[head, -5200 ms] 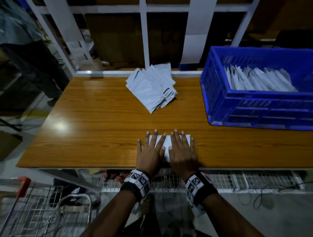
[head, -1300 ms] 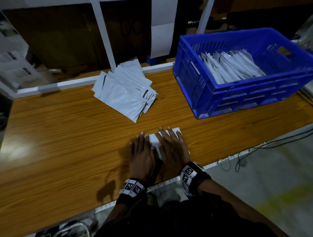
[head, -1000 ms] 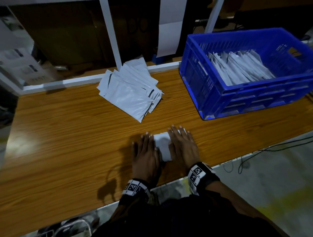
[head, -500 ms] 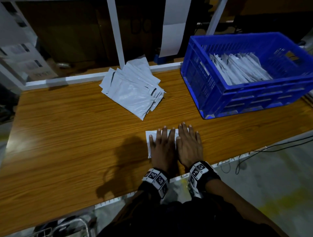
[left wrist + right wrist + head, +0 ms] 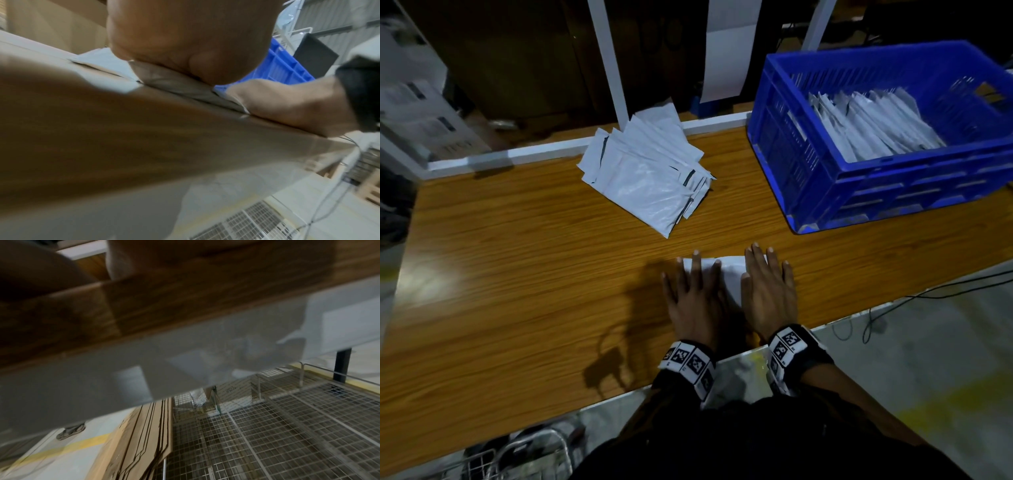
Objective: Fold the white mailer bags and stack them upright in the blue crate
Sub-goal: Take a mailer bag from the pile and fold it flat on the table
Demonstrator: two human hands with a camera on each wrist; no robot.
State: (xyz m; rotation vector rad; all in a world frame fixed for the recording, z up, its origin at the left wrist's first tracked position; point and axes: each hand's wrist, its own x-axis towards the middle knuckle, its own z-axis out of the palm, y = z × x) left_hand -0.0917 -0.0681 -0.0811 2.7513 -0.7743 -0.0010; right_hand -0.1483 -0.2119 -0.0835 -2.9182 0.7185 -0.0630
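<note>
A folded white mailer bag lies flat near the front edge of the wooden table. My left hand and right hand press on it palm down with straight fingers, a strip of bag showing between them. In the left wrist view my palm bears on the bag. A loose pile of unfolded white mailer bags lies at the back middle. The blue crate stands at the back right with several folded bags upright inside.
A white frame post and rail border the table's far edge. A black cable hangs off the front right. Wire mesh racking sits below the table, and a wire cart stands at the lower left.
Both hands have stayed flat on the folded bag. Over the last half second they slid apart, the left leftward, uncovering the middle of the bag. The camera view shifted.
</note>
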